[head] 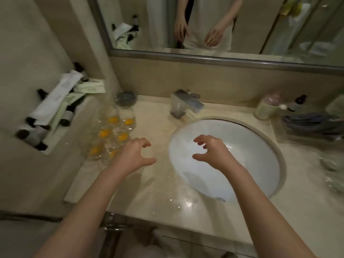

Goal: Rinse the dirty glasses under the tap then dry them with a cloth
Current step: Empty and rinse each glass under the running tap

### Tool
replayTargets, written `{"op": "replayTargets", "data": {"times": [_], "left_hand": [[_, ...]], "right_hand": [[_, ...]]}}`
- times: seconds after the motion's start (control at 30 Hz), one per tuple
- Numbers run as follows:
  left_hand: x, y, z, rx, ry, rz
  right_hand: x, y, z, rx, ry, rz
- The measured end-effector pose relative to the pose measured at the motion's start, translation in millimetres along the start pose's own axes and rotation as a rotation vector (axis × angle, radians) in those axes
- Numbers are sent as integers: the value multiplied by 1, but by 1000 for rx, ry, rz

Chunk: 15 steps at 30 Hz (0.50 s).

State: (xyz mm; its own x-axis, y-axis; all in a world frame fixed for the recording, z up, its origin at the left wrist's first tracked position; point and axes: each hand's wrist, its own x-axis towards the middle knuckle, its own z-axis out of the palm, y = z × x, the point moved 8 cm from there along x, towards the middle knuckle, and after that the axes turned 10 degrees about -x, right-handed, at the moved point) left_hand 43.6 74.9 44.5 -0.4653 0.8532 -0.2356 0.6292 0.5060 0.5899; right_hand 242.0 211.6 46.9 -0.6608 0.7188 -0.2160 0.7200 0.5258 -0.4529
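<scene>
Beige stone counter [186,211], wet patches at its front edge | white basin [260,159] set in it, tap [183,107] at the back edge under a mirror [223,25] | 6 glasses [111,135] with orange dregs clustered at the left edge | left hand [133,155] just beside nearest glasses, fingers loosely curled, holding nothing | right hand [212,149] over basin, likewise.

**Layout at the washbasin**

The sink [223,183] is set into the counter [195,216], with the tap [183,105] behind its far rim and the mirror [223,25] on the wall beyond. The glasses [109,135] stand clustered on the counter left of the sink. The left hand [133,154] hovers just right of them; the right hand [212,152] hovers over the basin. A bottle [265,108] stands at the counter's far right.
</scene>
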Motion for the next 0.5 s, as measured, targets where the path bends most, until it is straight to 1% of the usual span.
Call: {"op": "replayTargets", "data": {"times": [0.13, 0.27, 0.4, 0.5], "left_hand": [[5, -65, -48, -74, 51, -52], [16, -112, -82, -16, 82, -60], [29, -143, -96, 50, 76, -85], [39, -156, -95, 99, 27, -97]], "right_hand": [[34, -72, 39, 17, -47, -63], [58, -126, 72, 23, -108, -102], [73, -162, 105, 27, -160, -117], [82, -178, 125, 23, -175, -94]]}}
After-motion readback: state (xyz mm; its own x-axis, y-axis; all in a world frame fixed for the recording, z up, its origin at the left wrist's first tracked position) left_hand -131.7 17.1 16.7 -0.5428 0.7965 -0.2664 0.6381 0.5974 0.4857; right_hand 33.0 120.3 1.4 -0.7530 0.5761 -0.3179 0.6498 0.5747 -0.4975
